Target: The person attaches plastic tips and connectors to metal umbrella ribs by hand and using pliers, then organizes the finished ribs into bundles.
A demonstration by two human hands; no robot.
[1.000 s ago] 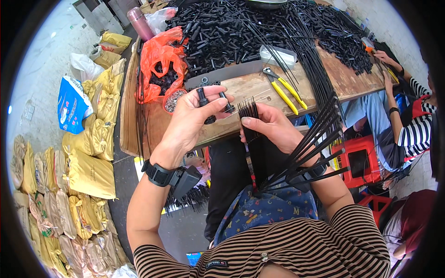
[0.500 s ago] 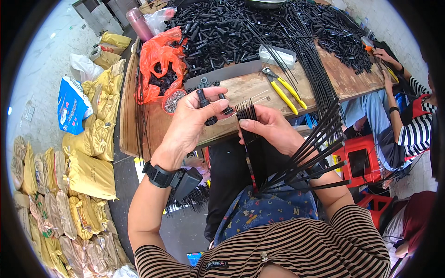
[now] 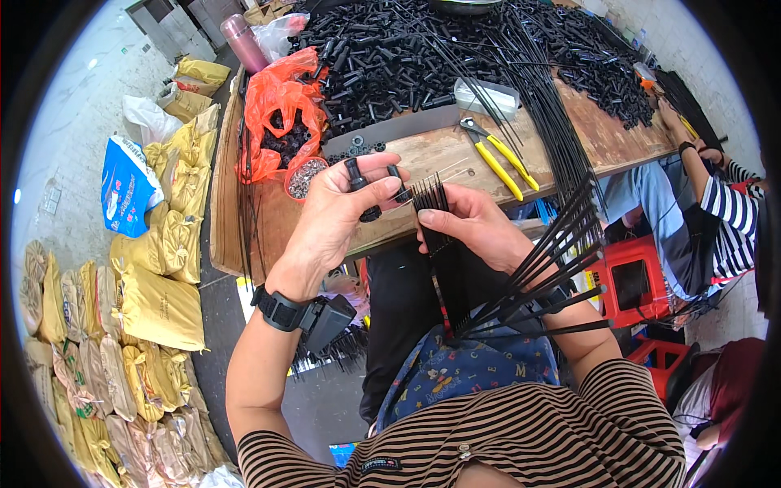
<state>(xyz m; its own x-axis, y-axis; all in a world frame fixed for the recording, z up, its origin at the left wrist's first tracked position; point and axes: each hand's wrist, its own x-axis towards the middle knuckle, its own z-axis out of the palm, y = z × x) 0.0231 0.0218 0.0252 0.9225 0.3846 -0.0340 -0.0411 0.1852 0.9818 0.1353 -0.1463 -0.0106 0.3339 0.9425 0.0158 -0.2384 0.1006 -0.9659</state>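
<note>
A worn wooden workbench (image 3: 439,154) heaped with black plastic parts stands beside yellow sacks (image 3: 159,305) on a grey floor. At its near edge, the left hand (image 3: 342,215) pinches small black plastic caps (image 3: 362,183); the right hand (image 3: 476,228) clasps a bundle of thin black rods (image 3: 443,244).

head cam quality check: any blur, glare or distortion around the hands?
Head view: strong fisheye, the wooden table edge bows and a black vignette rings the frame. The left hand and right hand with the bundle of black rods are sharp mid-frame. Light is even and diffuse, shadows soft; the pale floor at upper left looks washed out.
</note>
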